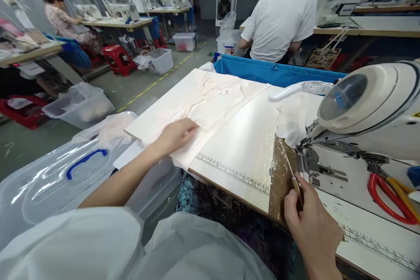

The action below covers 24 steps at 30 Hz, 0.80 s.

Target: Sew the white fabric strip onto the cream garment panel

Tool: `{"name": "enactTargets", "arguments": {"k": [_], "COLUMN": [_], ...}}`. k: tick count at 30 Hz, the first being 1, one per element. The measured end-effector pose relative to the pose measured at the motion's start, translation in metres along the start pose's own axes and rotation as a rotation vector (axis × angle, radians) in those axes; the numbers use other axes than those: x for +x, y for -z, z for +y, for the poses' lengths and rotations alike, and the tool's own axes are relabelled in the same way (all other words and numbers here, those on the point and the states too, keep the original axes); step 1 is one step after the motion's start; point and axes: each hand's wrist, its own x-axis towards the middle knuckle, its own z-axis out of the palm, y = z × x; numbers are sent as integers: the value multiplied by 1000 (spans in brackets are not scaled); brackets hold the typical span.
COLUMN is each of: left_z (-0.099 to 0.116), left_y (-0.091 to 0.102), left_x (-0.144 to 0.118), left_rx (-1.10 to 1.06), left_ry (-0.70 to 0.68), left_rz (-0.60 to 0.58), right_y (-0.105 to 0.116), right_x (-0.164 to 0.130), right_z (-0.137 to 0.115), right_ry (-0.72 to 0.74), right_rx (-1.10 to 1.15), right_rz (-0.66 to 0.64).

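My left hand (175,135) rests palm down on a stack of cream fabric pieces (203,100) at the left of the sewing table (239,153). My right hand (310,223) grips a thin metal tool with a wooden handle (293,177) near the table's front edge, its tip pointing toward the needle area of the white sewing machine (370,109). A printed ruler (232,173) runs along the table's front. More cream fabric (297,118) lies under the machine's arm.
Red-handled scissors (390,194) lie on the machine bed at the right. A clear plastic bin with a blue handle (65,179) sits at my left. A blue fabric trough (272,72) edges the table's far side. A person in white (282,22) sits ahead; another person (62,17) works far left.
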Motion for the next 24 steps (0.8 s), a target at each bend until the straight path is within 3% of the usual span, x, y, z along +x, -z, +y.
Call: {"name": "enactTargets", "arguments": {"k": [2,5,9,13,16,18,22,24], "left_z": [-37,-72,-88,-86,-65,-39,35,75], "left_y": [8,9,1,8,18,17,-6,-23], "left_x": [-19,-34,-38,-30,-19,-12,-6,-9], "left_rx": [116,164,160,131,77,17,-125,-252], "left_ry": [220,290,280,320,340,277,-5,-267], "left_rz": [153,227,310,326,311,267,94,-20], "right_y": [0,-1,-3,0,9,14,13,5], "right_x": [0,0,1,-2,-2,3,35,54], "right_z": [0,0,1,0,-6,-14,-41,-56], "right_ry": [-1,15,44,-16,-196,-289,-407,-489], "right_rx": [17,15,32,83,286,596,1272,1426], "right_rz": [-16,8,25,-8,-67,-169,-496,-670]}}
